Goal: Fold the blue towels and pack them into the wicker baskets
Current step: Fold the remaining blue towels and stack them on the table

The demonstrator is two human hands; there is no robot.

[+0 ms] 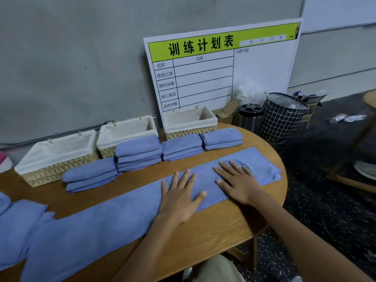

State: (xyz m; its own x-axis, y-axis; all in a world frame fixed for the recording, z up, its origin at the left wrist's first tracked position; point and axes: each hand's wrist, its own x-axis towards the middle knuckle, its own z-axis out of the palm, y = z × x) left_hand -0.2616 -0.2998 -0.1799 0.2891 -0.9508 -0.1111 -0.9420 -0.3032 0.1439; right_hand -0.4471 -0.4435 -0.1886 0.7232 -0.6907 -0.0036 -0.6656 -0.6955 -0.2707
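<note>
A long blue towel [105, 224], folded lengthwise into a strip, lies across the wooden table [203, 233]. My left hand [181, 198] and my right hand [237, 183] both press flat on its right half, fingers spread. Behind it stand several stacks of folded blue towels [138, 152], [182, 146], [222, 138], [91, 174]. Three wicker baskets with white liners line the wall: left basket [59, 159], middle basket [126, 132], right basket [190, 121]; all three show only their liners inside. More loose blue towel [16, 224] lies at the left edge.
A white schedule board [221, 68] leans on the wall behind the baskets. Right of the table stand a metal bin [249, 117] and a chequered hamper [282, 117]. The table's rounded edge curves at the right above dark speckled floor.
</note>
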